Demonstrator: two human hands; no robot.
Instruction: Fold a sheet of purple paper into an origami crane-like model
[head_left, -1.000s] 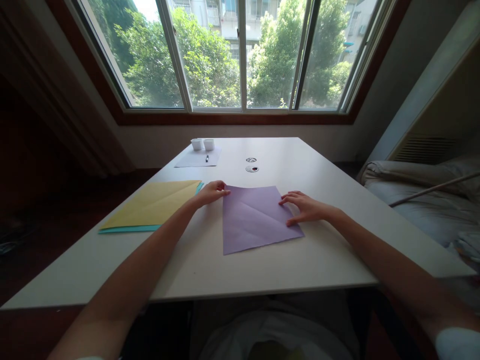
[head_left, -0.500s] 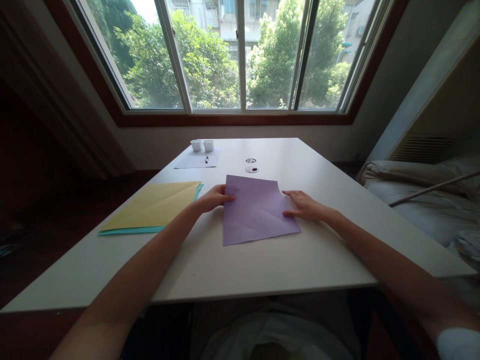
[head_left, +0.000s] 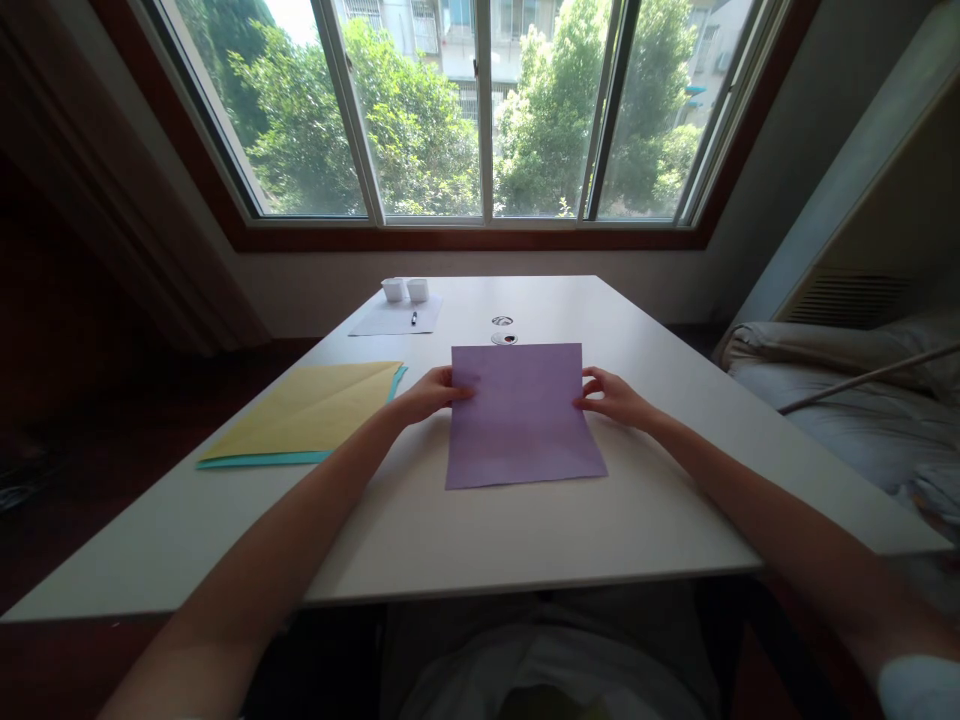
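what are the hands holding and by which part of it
The purple paper: the left hand pinches its left edge, and the right hand pinches its right edge.

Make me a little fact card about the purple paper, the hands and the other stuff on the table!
Left hand: pinching the purple paper at its left edge, thumb on top
Right hand: pinching its right edge
Left of it: yellow paper over blue-green paper
Farther back: two white tubs, a pen on white paper
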